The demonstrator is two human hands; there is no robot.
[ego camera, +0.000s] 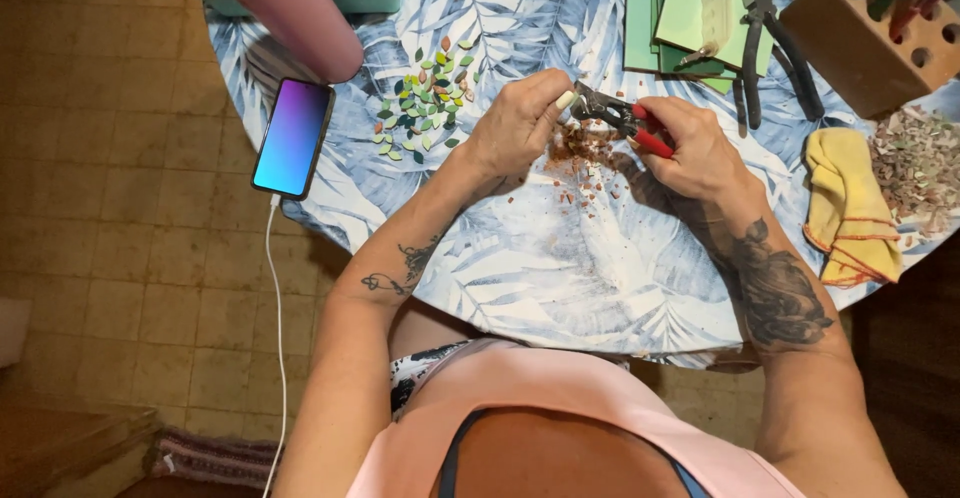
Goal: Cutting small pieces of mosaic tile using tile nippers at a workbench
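A pair of red-handled nippers is gripped in the right hand, whose fingers are closed around the handles. The dark jaws point toward the left hand, and a small piece, too small to be made out, is pinched between that hand's thumb and fingers right at the jaws. Both hands are held over the middle of the desk, which is round and covered with a blue and white leaf-print cloth.

Directly beneath the jaws a heap of brown chips is spread on the cloth, with loose bits scattered toward the near edge. Beside the left hand, toward the left edge, a cluster of green leaf-shaped pieces is laid out, with a few orange and pale ones among them.

At the left edge a phone is lying with its screen lit, partly overhanging the rim, and a white cable hangs down from it. A pink cylinder lies at the far left edge. Near the far edge green sheets are stacked, with dark pliers just beside them and a wooden block with holes at the far right. A yellow cloth is crumpled at the right edge, next to a pile of pale shards.
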